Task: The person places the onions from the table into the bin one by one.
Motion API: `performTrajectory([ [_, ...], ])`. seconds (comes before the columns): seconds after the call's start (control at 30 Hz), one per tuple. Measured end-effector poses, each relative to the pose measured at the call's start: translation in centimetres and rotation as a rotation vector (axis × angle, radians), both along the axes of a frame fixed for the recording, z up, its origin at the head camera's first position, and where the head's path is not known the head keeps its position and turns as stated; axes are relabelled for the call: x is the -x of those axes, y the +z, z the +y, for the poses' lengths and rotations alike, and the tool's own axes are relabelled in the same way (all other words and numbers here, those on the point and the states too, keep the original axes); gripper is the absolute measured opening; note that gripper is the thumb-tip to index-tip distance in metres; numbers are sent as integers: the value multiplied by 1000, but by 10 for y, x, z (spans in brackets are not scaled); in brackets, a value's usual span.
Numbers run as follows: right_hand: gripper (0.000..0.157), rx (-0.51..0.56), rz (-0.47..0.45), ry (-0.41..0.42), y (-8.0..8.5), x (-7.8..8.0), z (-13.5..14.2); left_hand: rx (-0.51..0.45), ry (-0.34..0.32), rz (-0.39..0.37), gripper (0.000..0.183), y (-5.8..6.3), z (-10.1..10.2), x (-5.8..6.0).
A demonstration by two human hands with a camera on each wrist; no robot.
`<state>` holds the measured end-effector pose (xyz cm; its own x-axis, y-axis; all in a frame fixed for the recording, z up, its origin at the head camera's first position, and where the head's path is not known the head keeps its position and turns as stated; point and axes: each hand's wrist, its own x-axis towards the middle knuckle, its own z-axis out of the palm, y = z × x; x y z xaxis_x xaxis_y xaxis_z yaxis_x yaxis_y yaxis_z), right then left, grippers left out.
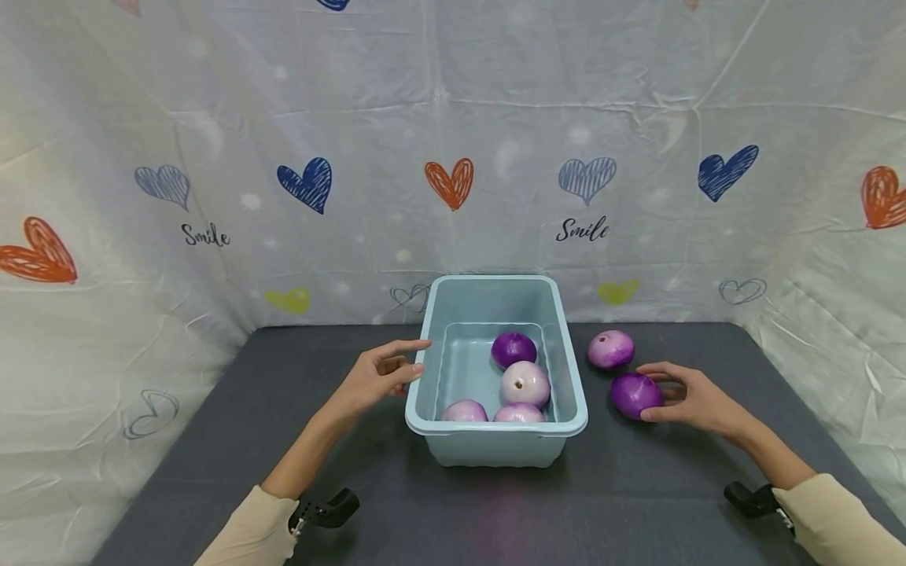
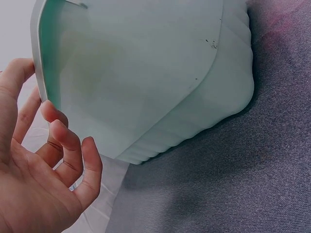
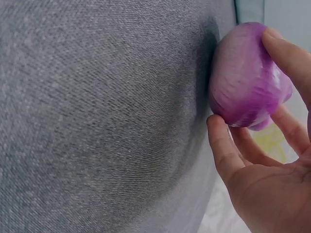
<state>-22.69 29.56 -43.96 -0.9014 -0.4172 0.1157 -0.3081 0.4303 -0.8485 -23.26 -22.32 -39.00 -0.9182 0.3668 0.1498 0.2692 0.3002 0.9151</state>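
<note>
A light blue plastic bin (image 1: 488, 450) stands on the dark cloth. Inside it are several purple onions, among them a dark one (image 1: 513, 350) and a pale one (image 1: 525, 384). My left hand (image 1: 381, 372) touches the bin's left rim with thumb and index finger; the other fingers curl loosely outside the wall (image 2: 136, 73). To the right of the bin, my right hand (image 1: 690, 399) grips a dark purple onion (image 1: 636, 395) between thumb and fingers. In the right wrist view this onion (image 3: 245, 77) appears low against the cloth. Just behind it lies another onion (image 1: 610, 349).
Dark grey cloth (image 1: 368, 503) covers the table. A white sheet with printed hearts (image 1: 453, 102) hangs behind and at both sides, meeting the table's back edge behind the bin. Black straps with camera mounts (image 1: 333, 509) sit on both wrists.
</note>
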Motion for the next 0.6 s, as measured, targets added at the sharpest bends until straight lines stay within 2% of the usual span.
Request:
performTrajectory([
  [0.6, 62, -29, 22, -10, -6, 3, -1, -5, -2, -7, 43, 0, 0, 0],
])
